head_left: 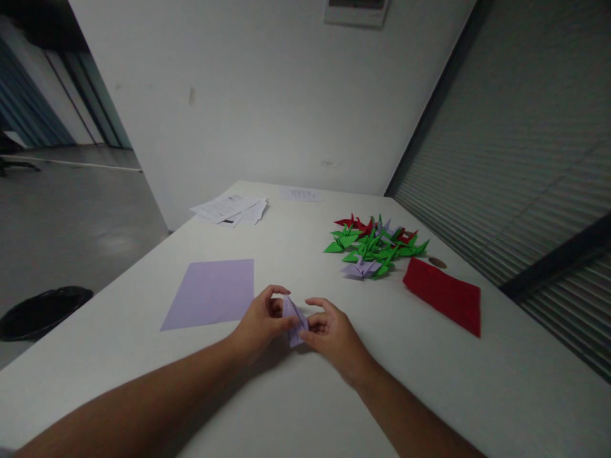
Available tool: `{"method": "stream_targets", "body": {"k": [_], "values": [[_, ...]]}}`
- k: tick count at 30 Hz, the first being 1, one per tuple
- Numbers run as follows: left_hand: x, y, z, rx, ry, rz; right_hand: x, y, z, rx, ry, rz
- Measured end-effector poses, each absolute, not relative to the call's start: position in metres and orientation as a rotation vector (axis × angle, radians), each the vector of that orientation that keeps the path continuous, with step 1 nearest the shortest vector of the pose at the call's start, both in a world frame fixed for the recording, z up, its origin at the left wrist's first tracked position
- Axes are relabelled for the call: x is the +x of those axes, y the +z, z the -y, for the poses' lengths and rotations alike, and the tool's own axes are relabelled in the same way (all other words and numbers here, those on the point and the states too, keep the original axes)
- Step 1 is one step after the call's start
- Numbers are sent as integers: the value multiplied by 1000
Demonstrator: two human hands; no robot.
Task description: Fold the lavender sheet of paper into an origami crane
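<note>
A small, partly folded lilac paper piece (294,319) stands between my two hands near the middle of the white table (296,394). My left hand (261,323) pinches its left side with curled fingers. My right hand (334,334) pinches its right side with thumb and fingertips. A flat lilac paper sheet (211,292) lies just left of my hands. Part of the folded piece is hidden behind my fingers.
A heap of several folded green, red and lilac paper figures (377,246) sits at the back right. A red paper sheet (443,294) lies to its right, beside a small brown disc (437,262). White printed papers (231,209) lie at the far edge. A black bin (42,310) stands on the floor, left.
</note>
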State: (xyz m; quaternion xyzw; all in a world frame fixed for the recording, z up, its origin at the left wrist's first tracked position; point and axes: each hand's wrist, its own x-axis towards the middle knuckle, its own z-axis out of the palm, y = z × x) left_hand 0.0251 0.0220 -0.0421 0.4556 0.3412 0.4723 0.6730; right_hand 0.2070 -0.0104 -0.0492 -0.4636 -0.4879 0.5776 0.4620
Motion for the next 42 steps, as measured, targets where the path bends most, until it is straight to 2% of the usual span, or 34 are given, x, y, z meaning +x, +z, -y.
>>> {"method": "stream_targets", "body": {"k": [14,18,22,27,42], "values": [[26,-45,-21,1107,1078,-732,206,-43,14,-1152,1400,1270],[14,-48,-31,1384,1096,-675,208,-45,12,-1170,1372,1293],[-1,-40,-42,1718,886,-736,210,-47,10,-1165,1359,1306],[-9,-26,-47,1981,821,-708,211,-46,9,-1165,1348,1309],[-11,-24,-50,1974,765,-818,212,-46,9,-1187,1315,1342]]}}
